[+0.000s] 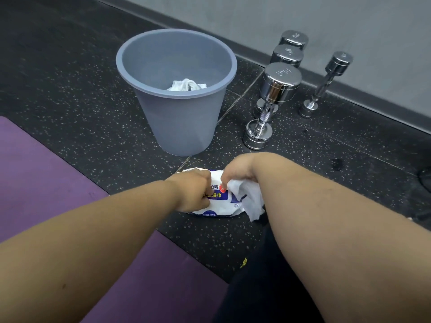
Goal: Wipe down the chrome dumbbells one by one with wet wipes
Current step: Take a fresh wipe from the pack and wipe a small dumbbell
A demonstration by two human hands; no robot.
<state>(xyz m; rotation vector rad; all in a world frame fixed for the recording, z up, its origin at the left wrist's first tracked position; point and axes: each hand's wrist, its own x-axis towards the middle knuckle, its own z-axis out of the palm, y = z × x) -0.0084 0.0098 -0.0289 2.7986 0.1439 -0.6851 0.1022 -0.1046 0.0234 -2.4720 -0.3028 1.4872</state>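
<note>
Two hands on the wipe pack (pixel 215 209): left hand (pixel 193 192) grips it, right hand (pixel 235 171) pinches a wet wipe (pixel 250 199); dumbbells (pixel 271 101) beyond.

The floor (pixel 70 101) is black rubber tiling flecked with pale specks, its seams visible; a purple mat (pixel 35 173) lies over its left part; a grey bin (pixel 179 122) stands upright on the tiles; to its right three chrome dumbbells (pixel 272 99) stand on end in a close cluster near the wall (pixel 303 15); a slimmer dumbbell (pixel 326 82) stands apart beside them; a pack of wet wipes (pixel 217 210) lies flat in front of the bin.
</note>
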